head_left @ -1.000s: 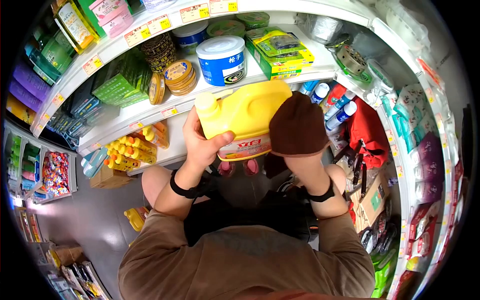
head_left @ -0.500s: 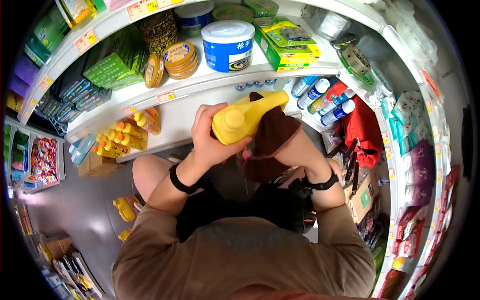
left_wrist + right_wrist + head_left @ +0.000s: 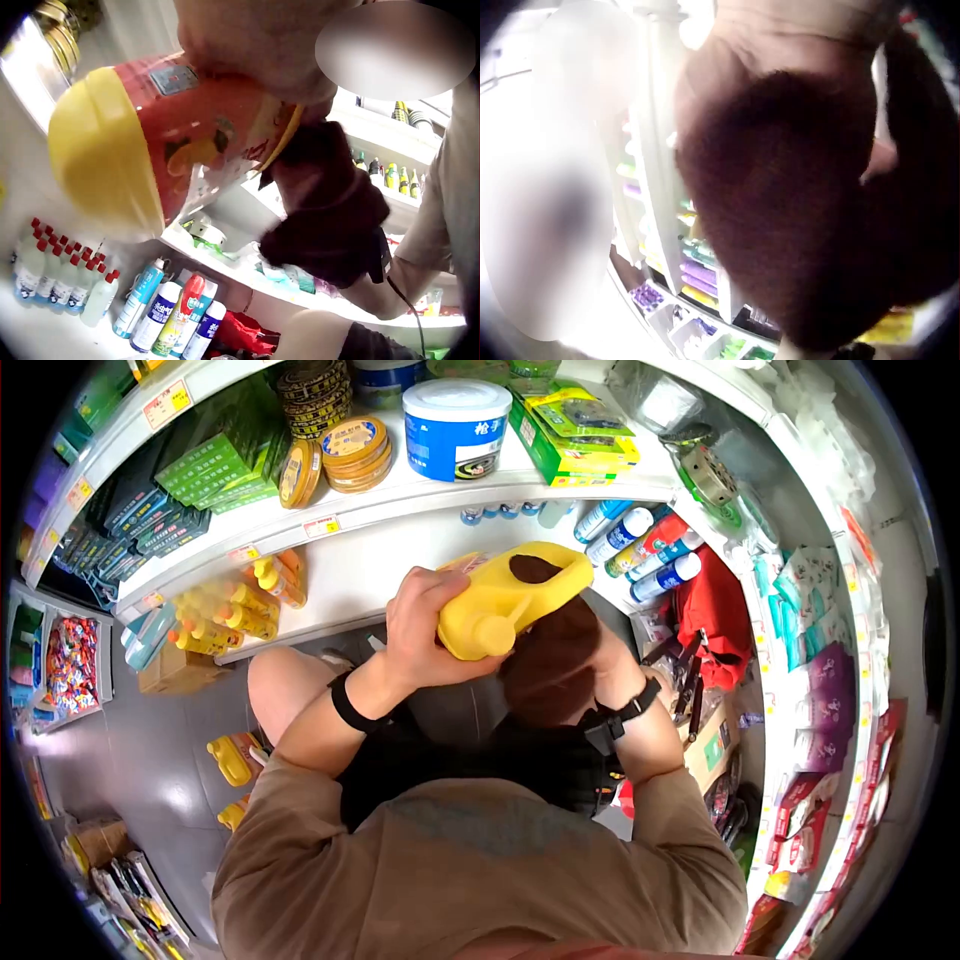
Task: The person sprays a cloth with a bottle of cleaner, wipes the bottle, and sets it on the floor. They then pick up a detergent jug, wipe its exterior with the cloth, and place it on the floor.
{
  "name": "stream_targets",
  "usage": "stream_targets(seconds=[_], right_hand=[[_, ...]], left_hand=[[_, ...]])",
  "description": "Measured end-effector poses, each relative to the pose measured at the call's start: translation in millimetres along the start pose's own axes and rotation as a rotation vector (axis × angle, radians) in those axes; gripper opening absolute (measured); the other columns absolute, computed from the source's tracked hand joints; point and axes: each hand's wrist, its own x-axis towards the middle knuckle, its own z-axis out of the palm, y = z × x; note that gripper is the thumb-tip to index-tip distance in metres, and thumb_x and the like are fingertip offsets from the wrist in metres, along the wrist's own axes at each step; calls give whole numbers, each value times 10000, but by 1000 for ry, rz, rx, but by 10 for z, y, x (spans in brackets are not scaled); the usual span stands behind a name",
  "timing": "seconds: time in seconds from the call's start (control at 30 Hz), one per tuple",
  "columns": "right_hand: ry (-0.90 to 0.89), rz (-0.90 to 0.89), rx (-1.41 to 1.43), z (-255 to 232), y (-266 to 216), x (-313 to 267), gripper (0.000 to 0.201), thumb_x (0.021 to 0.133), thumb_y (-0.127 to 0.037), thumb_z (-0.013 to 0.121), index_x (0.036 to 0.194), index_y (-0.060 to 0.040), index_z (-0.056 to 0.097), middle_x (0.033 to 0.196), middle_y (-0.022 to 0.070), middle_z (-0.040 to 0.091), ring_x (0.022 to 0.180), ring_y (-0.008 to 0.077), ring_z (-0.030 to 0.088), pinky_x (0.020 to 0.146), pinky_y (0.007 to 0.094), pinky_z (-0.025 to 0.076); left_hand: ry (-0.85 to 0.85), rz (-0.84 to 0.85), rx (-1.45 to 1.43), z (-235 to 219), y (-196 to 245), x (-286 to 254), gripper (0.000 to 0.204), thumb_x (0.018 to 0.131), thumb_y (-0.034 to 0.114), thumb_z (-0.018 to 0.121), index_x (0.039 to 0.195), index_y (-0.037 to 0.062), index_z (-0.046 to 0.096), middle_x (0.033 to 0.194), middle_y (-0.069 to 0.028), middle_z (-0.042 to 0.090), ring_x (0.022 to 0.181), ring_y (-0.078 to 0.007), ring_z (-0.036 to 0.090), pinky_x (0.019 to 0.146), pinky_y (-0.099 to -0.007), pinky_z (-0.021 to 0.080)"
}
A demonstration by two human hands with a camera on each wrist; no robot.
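Observation:
In the head view my left hand (image 3: 420,630) grips a yellow detergent jug (image 3: 475,610) from its left side, thumb underneath. The jug lies tilted, its cap toward me and its handle loop toward the right. My right hand (image 3: 615,665) holds a dark brown cloth (image 3: 550,675) against the jug's underside near the handle; brown cloth shows through the handle opening. Most right-hand fingers are hidden by the cloth (image 3: 772,195), which fills much of the right wrist view. The left wrist view shows the jug's yellow base (image 3: 97,150) and red fruit-printed label (image 3: 187,142).
Ahead is a white shelf (image 3: 400,575) with spray cans (image 3: 620,535) at right and yellow bottles (image 3: 240,610) at left. Above stand a blue tub (image 3: 455,440) and round tins (image 3: 355,455). More yellow jugs (image 3: 232,760) stand on the floor at left.
My left hand has turned the jug, so its front label faces away and its cap points toward me. The cloth has moved from the jug's right end to beneath its handle.

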Motion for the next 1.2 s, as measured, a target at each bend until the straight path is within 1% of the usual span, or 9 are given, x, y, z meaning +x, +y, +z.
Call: stream_targets(seconds=[0.3, 0.43, 0.53, 0.63, 0.67, 0.87, 1.03, 1.17, 1.2], right_hand=[[304, 365, -380, -162, -306, -33, 424, 795, -129, 642, 1188, 12, 569, 991, 163, 668, 840, 338, 659, 705, 385, 539], [44, 485, -286, -404, -317, -44, 201, 782, -199, 663, 890, -66, 557, 788, 139, 635, 730, 333, 648, 641, 393, 516], [254, 498, -4, -658, -8, -224, 226, 742, -157, 723, 916, -60, 617, 762, 142, 628, 761, 325, 646, 668, 368, 506], [473, 210, -225, -690, 40, -56, 279, 742, -85, 688, 1010, -27, 635, 885, 143, 675, 840, 348, 657, 733, 387, 516], [416, 120, -216, -661, 42, -13, 340, 732, -31, 654, 1071, -4, 648, 1019, 148, 690, 944, 357, 653, 802, 403, 514], [231, 136, -237, -814, -278, 30, 314, 643, -109, 782, 927, -35, 671, 988, 129, 672, 950, 337, 628, 840, 410, 510], [-56, 54, -363, -844, -184, 33, 369, 660, -377, 773, 843, -75, 669, 852, 104, 650, 876, 328, 619, 755, 433, 491], [-226, 29, 50, -637, 374, -244, 584, 578, -385, 851, 997, -16, 678, 1024, 168, 676, 999, 359, 632, 876, 389, 506], [-183, 209, 321, -574, 396, -292, 617, 571, -373, 879, 1018, -3, 668, 1043, 157, 673, 994, 324, 637, 877, 360, 499]], left_hand=[[-57, -105, 5, 31, 118, 85, 736, 533, 244, 947, 1128, -9, 596, 866, -133, 613, 694, -279, 590, 606, -345, 501], [-28, -221, 11, 8, 46, 93, 729, 538, 242, 949, 1125, -14, 600, 889, -137, 614, 744, -277, 601, 653, -344, 508], [-77, -213, -84, -6, 84, 135, 732, 543, 238, 950, 1134, -14, 598, 905, -137, 613, 773, -277, 604, 685, -343, 509], [-104, -205, -92, 41, 127, 118, 735, 546, 247, 948, 1135, -15, 595, 902, -135, 611, 769, -279, 603, 685, -341, 509], [-111, -208, -98, 55, 142, 106, 735, 547, 251, 947, 1135, -15, 594, 901, -136, 612, 768, -280, 603, 685, -342, 509], [-175, -147, -97, 34, 139, 52, 744, 551, 271, 942, 1141, -12, 588, 895, -144, 610, 762, -286, 601, 687, -349, 503], [-236, -130, -141, 23, 174, -44, 732, 555, 288, 946, 1127, -17, 606, 916, -154, 639, 748, -276, 624, 672, -346, 511], [-241, -141, -161, -29, 229, 8, 712, 546, 303, 946, 1100, -16, 634, 876, -140, 650, 707, -270, 628, 651, -340, 514], [-238, -166, -174, -46, 243, 20, 714, 545, 310, 945, 1103, -11, 636, 876, -136, 649, 713, -270, 627, 655, -338, 512]])
